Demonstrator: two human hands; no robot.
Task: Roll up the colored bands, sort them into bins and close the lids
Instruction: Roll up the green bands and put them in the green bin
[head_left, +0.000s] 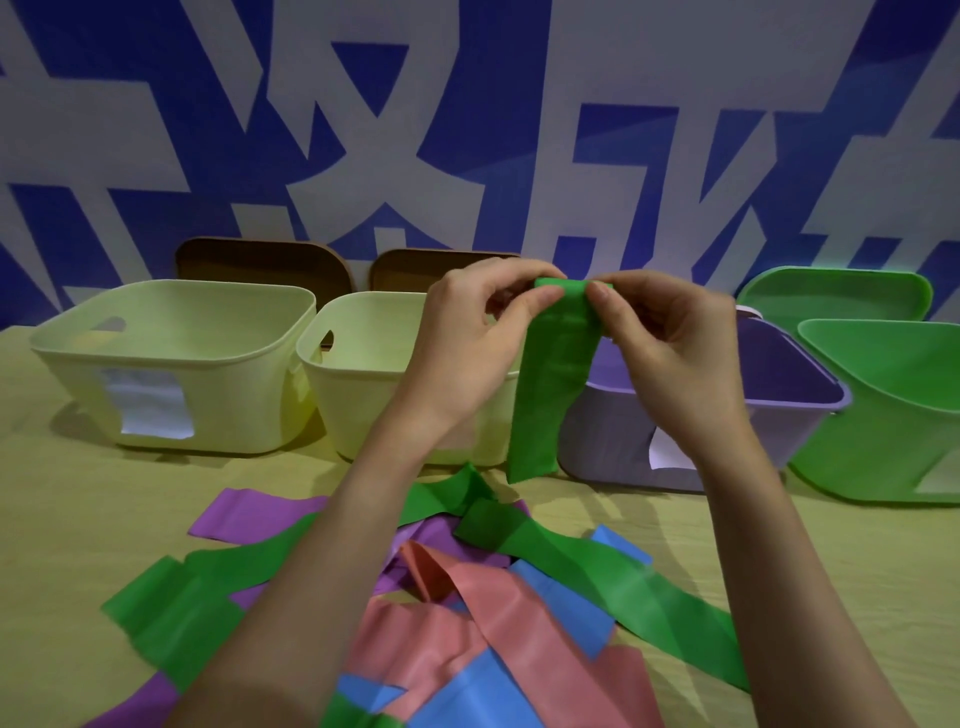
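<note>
Green band (550, 384): top edge pinched by left hand (467, 343) and right hand (670, 343), hanging free at 12 o'clock above band pile (467, 597); purple bin (623, 441) behind.

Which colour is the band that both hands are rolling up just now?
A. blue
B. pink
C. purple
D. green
D: the left hand and right hand pinch the top of a green band, whose loose end hangs down in front of the bins.
</note>
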